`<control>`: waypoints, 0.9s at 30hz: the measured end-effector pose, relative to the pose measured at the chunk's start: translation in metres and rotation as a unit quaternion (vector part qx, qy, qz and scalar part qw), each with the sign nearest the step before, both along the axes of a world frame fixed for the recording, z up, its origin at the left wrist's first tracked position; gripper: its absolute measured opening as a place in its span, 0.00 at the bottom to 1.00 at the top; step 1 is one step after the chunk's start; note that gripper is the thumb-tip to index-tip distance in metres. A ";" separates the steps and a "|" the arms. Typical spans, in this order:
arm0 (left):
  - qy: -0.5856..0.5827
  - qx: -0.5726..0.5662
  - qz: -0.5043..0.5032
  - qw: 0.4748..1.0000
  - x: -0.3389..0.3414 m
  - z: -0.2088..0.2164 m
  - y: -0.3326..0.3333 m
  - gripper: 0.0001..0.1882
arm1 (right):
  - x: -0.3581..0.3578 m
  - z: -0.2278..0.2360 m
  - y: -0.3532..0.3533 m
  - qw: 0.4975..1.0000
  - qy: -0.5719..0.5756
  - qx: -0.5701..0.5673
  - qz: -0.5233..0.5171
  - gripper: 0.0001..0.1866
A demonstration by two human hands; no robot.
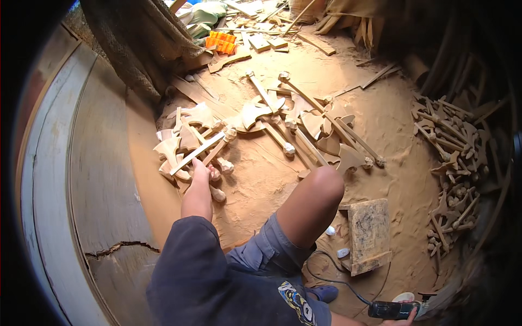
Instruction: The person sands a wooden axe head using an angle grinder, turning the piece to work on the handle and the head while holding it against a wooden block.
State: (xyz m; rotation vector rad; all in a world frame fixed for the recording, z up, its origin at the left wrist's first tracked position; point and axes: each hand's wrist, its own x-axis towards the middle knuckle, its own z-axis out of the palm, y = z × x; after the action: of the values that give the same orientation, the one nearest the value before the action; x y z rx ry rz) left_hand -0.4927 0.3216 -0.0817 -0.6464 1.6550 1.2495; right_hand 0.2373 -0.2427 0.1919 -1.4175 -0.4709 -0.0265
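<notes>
My left hand [201,173] reaches into a heap of carved wooden axes at the left. Its thumb and fingers close round the handle of one pale wooden axe [213,152], which has a knobbed end. Other axe blades and handles lie under and beside it, so part of the grip is hidden. Low at the right, my right hand [405,321] is closed on a dark angle grinder [390,310], partly cut off by the picture's edge. A pale disc shows by the grinder's head, and its cord [348,283] runs back toward my leg.
More wooden axes [310,117] spread across the dusty floor ahead. A worn wooden stool [368,233] stands right of my bent knee [323,187]. Piled carved pieces [451,141] line the right side. Wooden boards [109,163] rise at the left; scraps and an orange object [221,42] lie farther off.
</notes>
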 end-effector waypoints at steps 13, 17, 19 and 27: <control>-0.111 0.309 0.161 0.931 0.056 0.032 -0.066 0.07 | -0.021 0.014 -0.021 0.986 0.160 0.048 -0.018 0.18; -0.036 0.343 0.097 0.934 0.072 0.083 -0.059 0.06 | -0.021 -0.010 0.006 0.996 -0.064 0.043 0.039 0.20; -0.037 0.271 0.127 0.953 0.105 0.117 -0.045 0.21 | -0.013 -0.011 -0.010 0.993 -0.117 -0.013 0.020 0.18; 0.593 0.179 -0.134 0.774 0.151 0.259 0.017 0.32 | -0.032 0.013 -0.012 0.994 -0.095 0.040 0.024 0.15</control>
State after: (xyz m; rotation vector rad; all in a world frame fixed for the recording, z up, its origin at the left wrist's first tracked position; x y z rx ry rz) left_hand -0.3414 0.3387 0.1771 0.8158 2.2233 1.8232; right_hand 0.2058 -0.2546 0.2046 -1.3301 -0.6540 -0.1415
